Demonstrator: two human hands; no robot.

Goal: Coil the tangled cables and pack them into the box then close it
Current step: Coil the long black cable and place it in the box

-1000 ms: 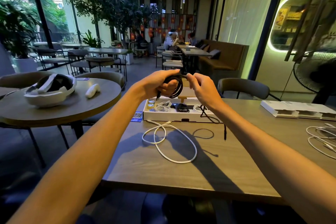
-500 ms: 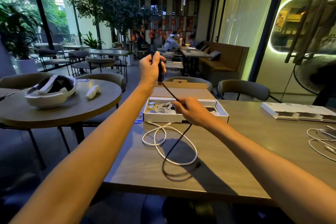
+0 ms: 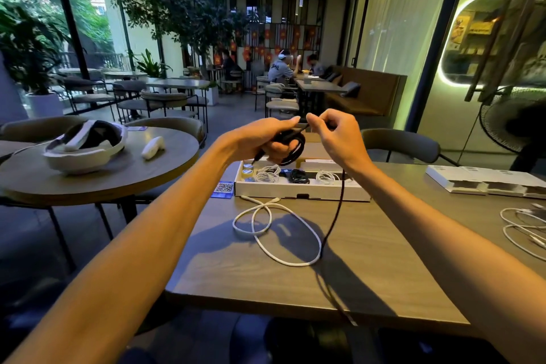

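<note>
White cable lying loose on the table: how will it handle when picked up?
Probably floppy: the white cable lies in slack crossed loops on the table, so it should sag and trail from one grip. Likely light, thin for its length. The crossing may tighten into a knot if pulled by an end.

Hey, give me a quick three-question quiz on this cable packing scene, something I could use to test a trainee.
1. True or false: the flat white cardboard box is closed.
2. The left hand grips the coiled part of the thin black cable. What does the right hand do? A) pinches the cable's free run B) hangs idle C) reaches into the box
3. What lies uncoiled on the grey wooden table in front of the box?
Key: 1 false, its contents show. 2 A. 3 the long white cable.
</note>
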